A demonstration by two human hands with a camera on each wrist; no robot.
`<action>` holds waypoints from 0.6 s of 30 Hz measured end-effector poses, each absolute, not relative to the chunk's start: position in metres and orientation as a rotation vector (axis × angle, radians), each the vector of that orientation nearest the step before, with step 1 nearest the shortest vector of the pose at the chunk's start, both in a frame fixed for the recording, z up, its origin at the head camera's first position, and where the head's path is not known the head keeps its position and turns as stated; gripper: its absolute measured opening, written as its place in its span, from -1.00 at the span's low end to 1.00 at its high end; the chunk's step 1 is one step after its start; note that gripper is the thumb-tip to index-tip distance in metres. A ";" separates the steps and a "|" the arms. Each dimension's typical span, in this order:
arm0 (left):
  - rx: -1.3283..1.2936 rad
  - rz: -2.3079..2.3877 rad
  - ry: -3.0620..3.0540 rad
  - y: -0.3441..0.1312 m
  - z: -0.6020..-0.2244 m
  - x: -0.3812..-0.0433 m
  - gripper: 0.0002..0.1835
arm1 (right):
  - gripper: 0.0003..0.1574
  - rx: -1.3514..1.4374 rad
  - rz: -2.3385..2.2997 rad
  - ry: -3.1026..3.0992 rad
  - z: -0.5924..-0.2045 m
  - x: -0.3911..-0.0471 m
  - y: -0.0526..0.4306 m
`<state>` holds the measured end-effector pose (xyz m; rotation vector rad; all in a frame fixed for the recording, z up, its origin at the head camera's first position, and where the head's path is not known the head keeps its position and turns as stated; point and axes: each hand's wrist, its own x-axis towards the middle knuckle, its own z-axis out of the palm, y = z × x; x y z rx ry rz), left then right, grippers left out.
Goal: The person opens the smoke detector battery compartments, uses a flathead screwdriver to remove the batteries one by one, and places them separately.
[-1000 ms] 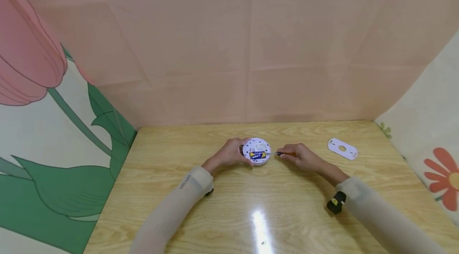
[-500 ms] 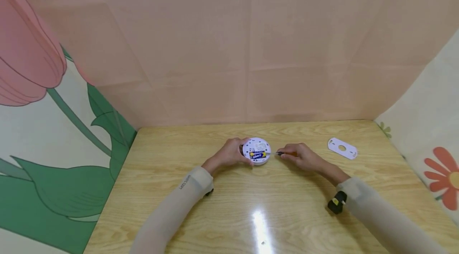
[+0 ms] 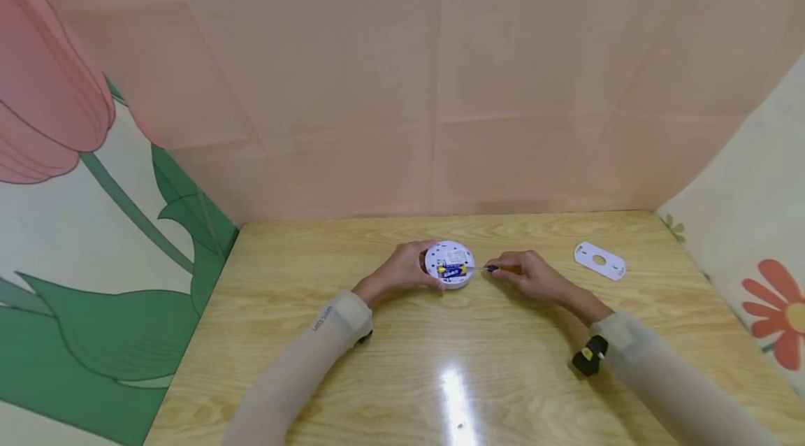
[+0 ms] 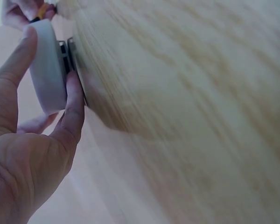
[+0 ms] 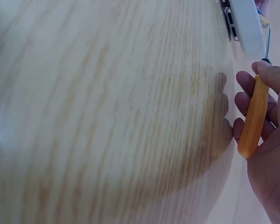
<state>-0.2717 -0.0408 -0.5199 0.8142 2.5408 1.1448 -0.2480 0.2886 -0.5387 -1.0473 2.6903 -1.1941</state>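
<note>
A round white device (image 3: 448, 249), much like a smoke alarm, has its underside turned up above the table, with a blue-and-yellow battery (image 3: 451, 271) set in it. My left hand (image 3: 405, 266) grips its left side, thumb and fingers round the rim, as the left wrist view also shows of the white casing (image 4: 47, 70). From the right, my right hand (image 3: 534, 277) holds a screwdriver (image 5: 254, 116) by its orange handle. The thin metal shaft points left and its tip is at the battery's right end. Whether the tip touches the battery or the casing is too small to tell.
A flat white plate (image 3: 585, 254) with rounded ends and a round centre hole lies on the wooden table (image 3: 516, 362), right of the right hand. Behind the table hangs a pinkish cloth wall (image 3: 352, 103). Black wrist cameras sit under both sleeves.
Both hands stay nearly in place, holding the device and the screwdriver. The battery's visible label and yellow end look slightly different from one second ago.
</note>
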 end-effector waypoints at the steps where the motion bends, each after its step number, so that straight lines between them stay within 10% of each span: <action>1: 0.811 1.147 2.541 -0.041 -0.520 -0.272 0.05 | -0.71 -1.043 -1.191 2.695 -0.539 -0.248 0.289; 18: 0.830 1.100 2.513 -0.041 -0.517 -0.274 0.09 | -0.69 -0.898 -1.204 2.734 -0.534 -0.244 0.297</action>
